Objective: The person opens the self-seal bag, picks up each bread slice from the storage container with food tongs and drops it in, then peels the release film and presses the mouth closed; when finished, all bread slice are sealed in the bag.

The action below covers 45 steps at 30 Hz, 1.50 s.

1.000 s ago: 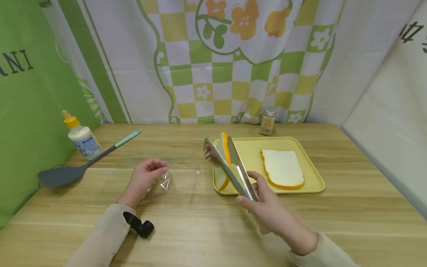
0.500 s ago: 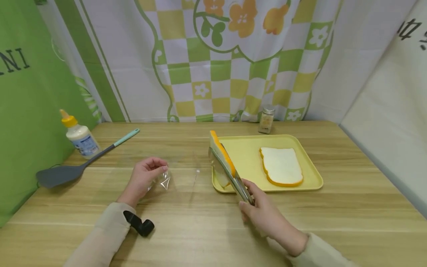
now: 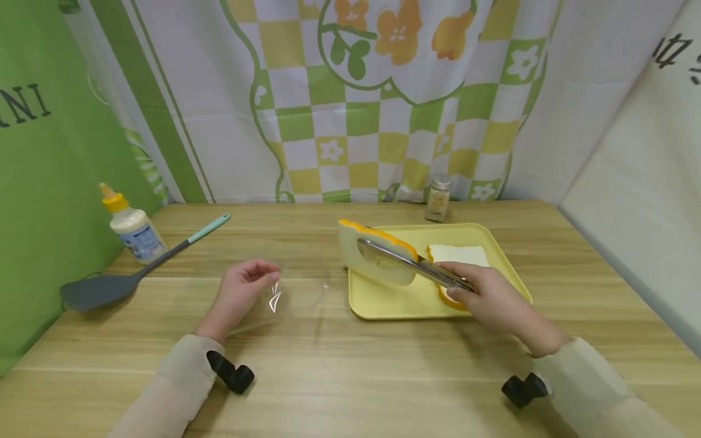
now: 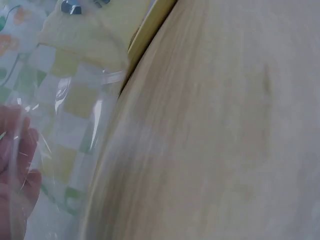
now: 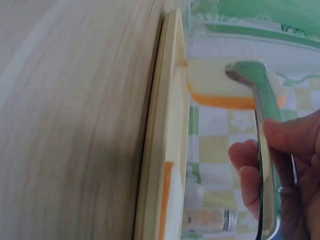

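My left hand (image 3: 241, 295) pinches a clear plastic bag (image 3: 275, 301) above the table, left of the yellow tray; the bag is mostly see-through. In the left wrist view the film (image 4: 70, 110) spreads out beside my fingers (image 4: 30, 185). My right hand (image 3: 490, 298) grips metal tongs (image 3: 432, 274), which clamp a slice of bread (image 3: 372, 267) with an orange crust. That slice is held on edge over the tray's left side, its left end past the rim. Another slice of bread (image 3: 459, 254) lies flat on the tray (image 3: 378, 309), partly hidden by my right hand.
A squeeze bottle (image 3: 139, 234) with a yellow cap and a dark spatula (image 3: 104, 291) are at the left. Behind the tray stands a small glass jar (image 3: 438, 199). A patterned curtain (image 3: 328, 121) hangs behind the wooden table (image 3: 328, 377).
The tongs have closed on the bread slice and swung so the slice's broad face turns toward me. My right hand has moved right. The left hand has barely moved.
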Tool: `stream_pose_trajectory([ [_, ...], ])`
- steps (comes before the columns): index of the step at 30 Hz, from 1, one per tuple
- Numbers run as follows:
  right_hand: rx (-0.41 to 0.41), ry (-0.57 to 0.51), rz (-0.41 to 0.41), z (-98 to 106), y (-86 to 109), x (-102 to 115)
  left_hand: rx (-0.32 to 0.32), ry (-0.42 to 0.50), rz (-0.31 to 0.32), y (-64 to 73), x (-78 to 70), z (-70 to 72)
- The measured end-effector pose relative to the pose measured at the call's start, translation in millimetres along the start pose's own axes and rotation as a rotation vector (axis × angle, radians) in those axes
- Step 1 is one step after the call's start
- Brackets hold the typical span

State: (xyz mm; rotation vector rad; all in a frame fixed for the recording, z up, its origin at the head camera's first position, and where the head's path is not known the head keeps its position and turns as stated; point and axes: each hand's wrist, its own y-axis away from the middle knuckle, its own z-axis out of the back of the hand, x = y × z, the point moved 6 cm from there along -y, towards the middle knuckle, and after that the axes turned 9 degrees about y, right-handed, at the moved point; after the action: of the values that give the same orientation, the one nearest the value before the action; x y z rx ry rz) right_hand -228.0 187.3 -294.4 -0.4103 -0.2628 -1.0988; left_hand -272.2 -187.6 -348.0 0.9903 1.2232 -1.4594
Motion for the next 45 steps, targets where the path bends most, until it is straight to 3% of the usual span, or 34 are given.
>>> stream_pose_trajectory([
  [4,0.007,-0.001,0.013,-2.8,5.3,-7.2,0.015,-0.079,-0.008,0.7,-9.6,-8.0],
  [9,-0.006,0.023,0.046,-12.5,13.0,-10.3,0.026,-0.157,-0.082,1.5,-23.4,-16.5],
  [17,-0.070,0.090,0.051,-14.8,15.3,-7.9,0.049,-0.238,-0.179,-1.0,-29.7,-25.3],
  [24,-0.124,0.132,0.021,-6.8,17.9,-7.3,0.084,-0.305,-0.212,0.3,-32.3,-35.5],
  [28,-0.118,0.012,0.056,4.9,21.9,-8.4,0.129,-0.336,-0.236,2.2,-33.7,-41.5],
  [33,0.022,-0.200,0.040,16.0,21.8,-11.5,0.220,-0.396,-0.330,5.9,-38.2,-50.7],
  [37,0.091,-0.264,0.059,19.4,20.8,-9.4,0.265,-0.405,-0.379,7.6,-41.9,-55.6],
  [41,0.111,-0.346,0.099,21.5,23.0,-8.6,0.310,-0.411,-0.388,7.5,-39.3,-58.1],
  [45,0.154,-0.435,0.148,20.7,25.9,-7.7,0.339,-0.421,-0.359,8.4,-35.3,-57.8],
])
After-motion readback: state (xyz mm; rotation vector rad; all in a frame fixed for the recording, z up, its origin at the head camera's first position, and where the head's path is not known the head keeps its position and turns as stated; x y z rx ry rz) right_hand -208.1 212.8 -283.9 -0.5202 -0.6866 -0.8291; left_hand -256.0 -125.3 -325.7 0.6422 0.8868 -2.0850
